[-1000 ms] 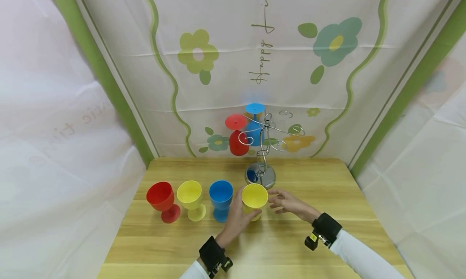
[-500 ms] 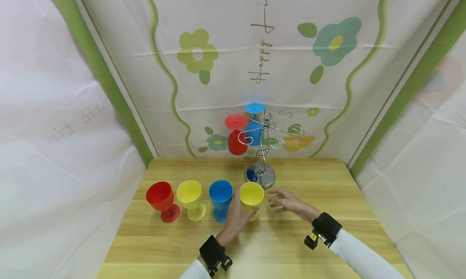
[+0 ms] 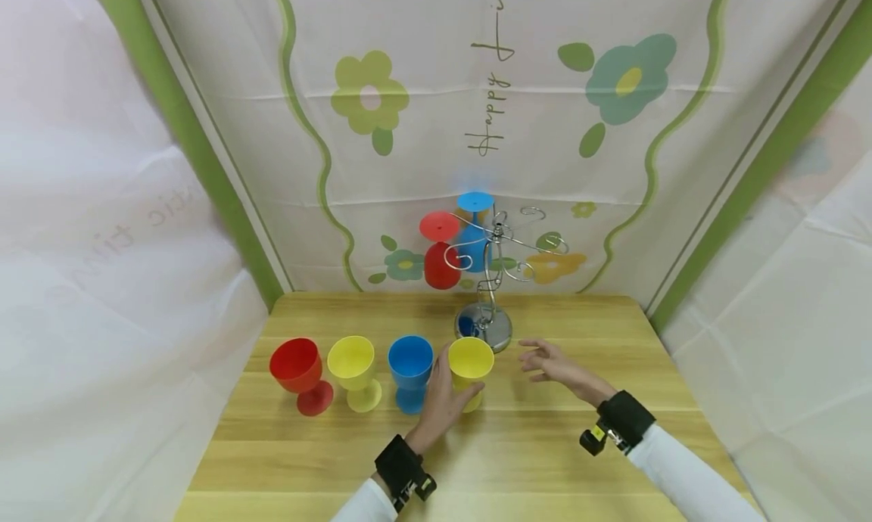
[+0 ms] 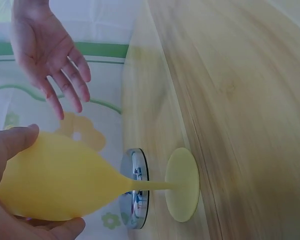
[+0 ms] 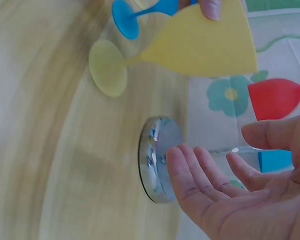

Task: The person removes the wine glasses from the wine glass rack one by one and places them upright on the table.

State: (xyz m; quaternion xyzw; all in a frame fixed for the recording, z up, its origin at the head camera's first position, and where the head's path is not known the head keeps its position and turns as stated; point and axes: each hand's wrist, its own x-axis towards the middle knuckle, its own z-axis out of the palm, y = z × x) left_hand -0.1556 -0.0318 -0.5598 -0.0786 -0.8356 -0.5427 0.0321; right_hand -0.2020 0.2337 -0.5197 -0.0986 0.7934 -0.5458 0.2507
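My left hand (image 3: pixel 441 405) grips the bowl of a yellow goblet (image 3: pixel 471 358), thumb on one side and fingers on the other. That goblet stands upright, its round foot (image 4: pixel 182 185) on or just over the table; which, I cannot tell. To its right my right hand (image 3: pixel 555 367) hovers apart from it, palm turned up and fingers relaxed, holding nothing. Left of the gripped goblet stand a blue goblet (image 3: pixel 411 359), another yellow goblet (image 3: pixel 351 359) and a red goblet (image 3: pixel 297 363), all upright in a row.
Behind the hands stands a chrome goblet rack (image 3: pixel 485 327) with curled wire arms. A red goblet (image 3: pixel 441 265) and a blue goblet (image 3: pixel 474 246) hang upside down from its left side. The wooden table (image 3: pixel 545 461) meets a flower-printed fabric wall (image 3: pixel 409 166) at the back.
The gripped yellow goblet has shifted slightly left, toward the blue one, with my left hand round it. My right hand has drawn away to the right.
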